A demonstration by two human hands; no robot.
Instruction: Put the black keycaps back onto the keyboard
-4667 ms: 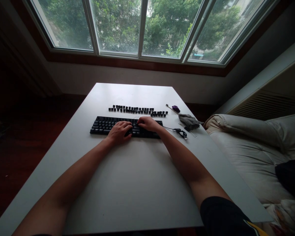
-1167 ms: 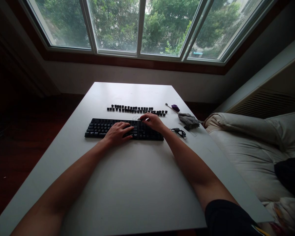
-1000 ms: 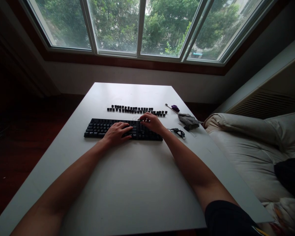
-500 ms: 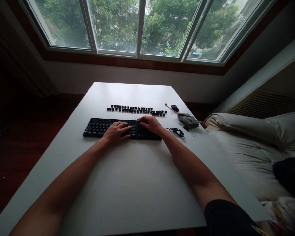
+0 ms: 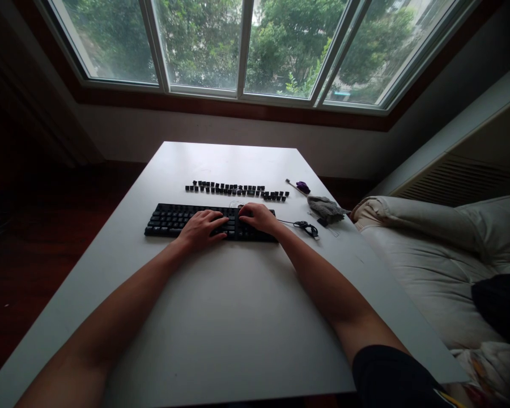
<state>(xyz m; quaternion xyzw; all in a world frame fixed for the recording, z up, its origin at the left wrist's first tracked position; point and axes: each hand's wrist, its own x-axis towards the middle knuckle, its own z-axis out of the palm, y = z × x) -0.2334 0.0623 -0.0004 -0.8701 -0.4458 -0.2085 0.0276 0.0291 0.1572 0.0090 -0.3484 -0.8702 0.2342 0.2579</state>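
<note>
Hands lie on a black keyboard [image 5: 174, 218], a long flat slab of matte plastic with rows of small square caps, set crosswise near the middle of a smooth white table [image 5: 221, 317]. Left hand [image 5: 201, 228] rests palm down on the keyboard's middle, fingers spread loosely and flat across the keys, holding nothing. Right hand [image 5: 258, 216] sits on the keyboard's right part, knuckles arched and fingers curled down toward the far edge of the keys; whether the fingertips pinch anything I cannot tell, since they are hidden under the hand. Both bare forearms stretch back across the tabletop toward the camera, and a dark sleeve covers the right upper arm at the lower edge.

Just beyond the keyboard runs a line of loose keycaps [image 5: 221, 187], small black blocky pieces laid side by side in a long row, apart from the board. To the right of that row lies a slim stick with a purple tip [image 5: 302, 186], and near it a crumpled grey cloth [image 5: 327, 207], soft and lumpy. A thin black cable [image 5: 306, 227] lies coiled in a small tangle just off the keyboard's right end. White cushions [image 5: 433, 243], puffy and creased, sit beside the table's right edge
</note>
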